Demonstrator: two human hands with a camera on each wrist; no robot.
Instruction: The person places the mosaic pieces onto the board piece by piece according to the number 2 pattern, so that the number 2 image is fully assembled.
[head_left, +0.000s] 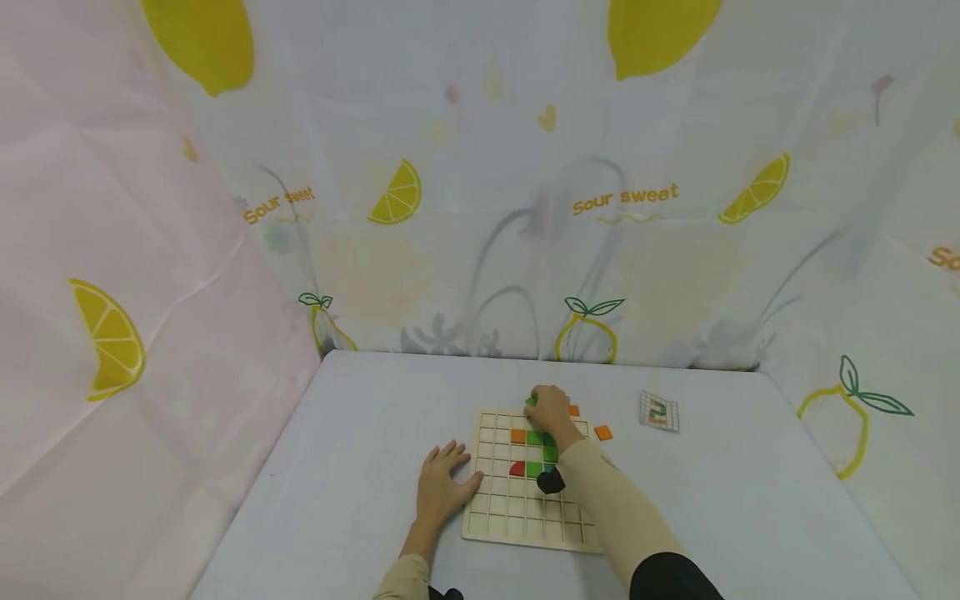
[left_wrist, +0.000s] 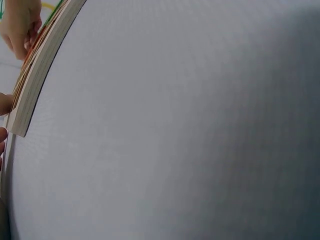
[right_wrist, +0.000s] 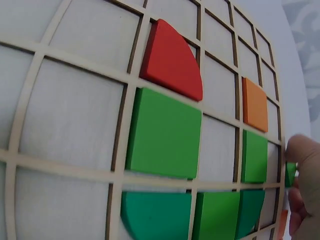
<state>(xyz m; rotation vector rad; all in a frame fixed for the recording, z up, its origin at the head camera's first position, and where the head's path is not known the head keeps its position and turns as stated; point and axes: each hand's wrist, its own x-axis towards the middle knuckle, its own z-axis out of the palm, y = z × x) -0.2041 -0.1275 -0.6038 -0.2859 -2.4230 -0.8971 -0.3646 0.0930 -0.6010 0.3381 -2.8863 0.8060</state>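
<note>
A wooden grid board (head_left: 506, 527) lies on the table. Seated in its cells are an orange square (head_left: 518, 436), a red quarter-round piece (right_wrist: 172, 62), several green squares (right_wrist: 165, 134) and two teal rounded pieces (right_wrist: 156, 212). Past the far edge of the board, my right hand (head_left: 552, 412) pinches a green piece (right_wrist: 290, 175), mostly covered by its fingers. My left hand (head_left: 442, 487) rests at the board's left side, fingers spread, its thumb touching the edge. Only bits of the left fingers (left_wrist: 5, 104) show in the left wrist view.
Loose orange squares (head_left: 603, 432) lie by the board's far right corner, one partly behind the right hand. Farther right is a small card (head_left: 660, 412) with a grid and a coloured figure. Lemon-printed cloth (head_left: 480, 275) hangs behind the white table (head_left: 360, 433).
</note>
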